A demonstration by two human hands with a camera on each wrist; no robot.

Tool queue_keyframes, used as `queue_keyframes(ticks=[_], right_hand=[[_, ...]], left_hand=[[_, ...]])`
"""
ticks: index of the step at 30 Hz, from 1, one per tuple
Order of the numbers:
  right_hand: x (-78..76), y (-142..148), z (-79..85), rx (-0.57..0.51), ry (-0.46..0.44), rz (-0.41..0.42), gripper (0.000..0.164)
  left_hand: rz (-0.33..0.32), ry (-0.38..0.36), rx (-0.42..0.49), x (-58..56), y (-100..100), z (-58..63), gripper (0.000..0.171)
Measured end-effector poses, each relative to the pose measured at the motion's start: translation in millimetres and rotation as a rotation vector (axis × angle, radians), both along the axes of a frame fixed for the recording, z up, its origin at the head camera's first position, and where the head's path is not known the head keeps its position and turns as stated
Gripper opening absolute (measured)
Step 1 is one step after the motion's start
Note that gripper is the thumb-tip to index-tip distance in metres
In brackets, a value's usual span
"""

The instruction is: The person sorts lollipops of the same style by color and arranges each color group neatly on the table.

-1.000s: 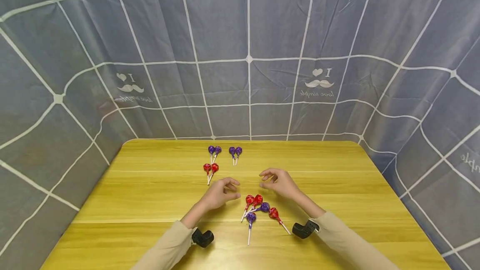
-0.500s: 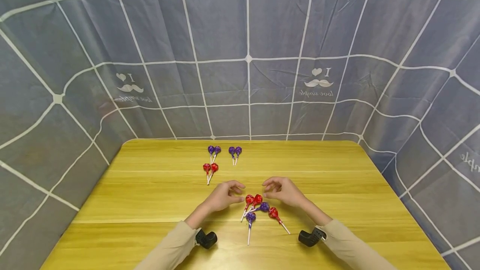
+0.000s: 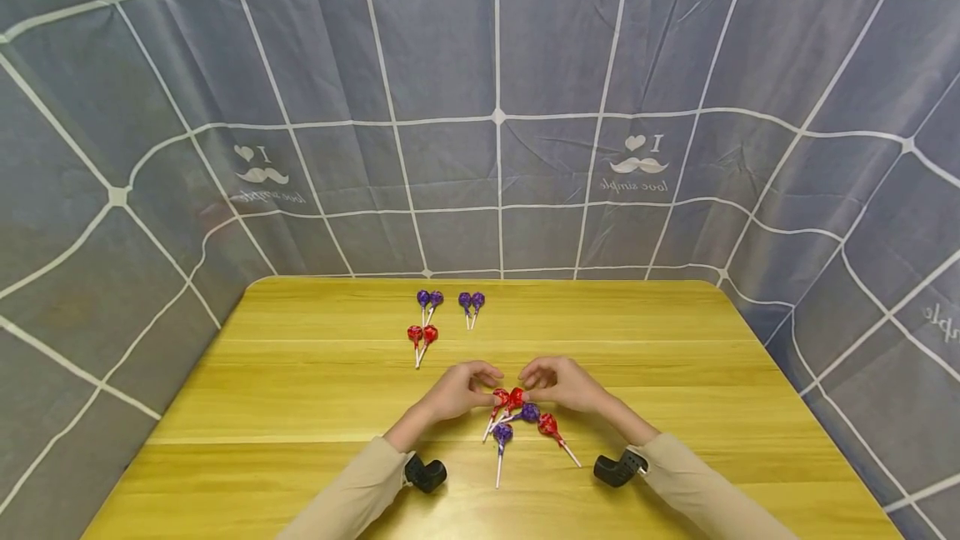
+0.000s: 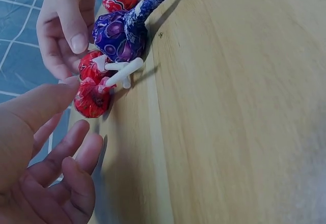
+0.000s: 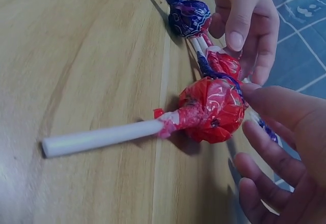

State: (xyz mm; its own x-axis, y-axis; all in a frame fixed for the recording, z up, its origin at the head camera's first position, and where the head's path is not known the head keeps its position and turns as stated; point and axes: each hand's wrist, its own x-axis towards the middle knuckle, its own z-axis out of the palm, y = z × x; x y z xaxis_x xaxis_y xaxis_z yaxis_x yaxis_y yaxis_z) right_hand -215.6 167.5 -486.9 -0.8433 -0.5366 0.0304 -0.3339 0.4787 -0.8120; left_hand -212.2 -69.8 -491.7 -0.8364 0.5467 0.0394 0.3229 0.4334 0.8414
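In the head view, two red-wrapped lollipops lie side by side, the left red lollipop [image 3: 500,397] and the right red lollipop [image 3: 517,398], sticks toward the person. My left hand [image 3: 453,392] is at their left, its thumb tip right by the left one, fingers loosely bent. From the right, my right hand [image 3: 567,384] has its thumb at the right one, fingers curved beyond it. Neither hand grips anything. Just nearer are a purple lollipop [image 3: 529,412] lying across the sticks, another purple lollipop [image 3: 502,433] and a third red lollipop [image 3: 548,424].
Farther back on the wooden table [image 3: 315,407] lie a crossed pair of red lollipops [image 3: 422,335], a purple pair [image 3: 430,299] behind them, and another purple pair [image 3: 472,301] to the right. A grey gridded curtain [image 3: 450,165] surrounds the table's back and sides.
Both hands have come down and inward, closing in on the two red lollipops from either side. The lollipops lie as they did before.
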Motion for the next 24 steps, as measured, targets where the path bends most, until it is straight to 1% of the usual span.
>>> queue_keyframes(ticks=[2, 6, 10, 15, 24], right_hand=[[-3.6, 1.9, -8.4, 0.006, -0.004, -0.001, 0.028], [-3.3, 1.2, -9.3, 0.008, -0.018, -0.003, 0.026], [-4.4, 0.8, -11.7, -0.005, -0.034, -0.009, 0.026], [-4.2, -1.2, -11.7, -0.012, -0.042, -0.012, 0.026], [-3.6, -6.0, -10.7, 0.042, -0.019, 0.003, 0.028]], left_hand=[[-0.007, 0.007, -0.001, -0.4, 1.6, -0.8, 0.034], [-0.019, 0.006, 0.001, -0.6, 3.2, -2.3, 0.031], [-0.026, -0.02, 0.006, -0.6, 3.7, -3.1, 0.03], [-0.017, -0.027, -0.012, 0.1, 3.5, -4.7, 0.03], [0.016, -0.001, -0.026, 2.7, 1.8, -6.2, 0.031]])
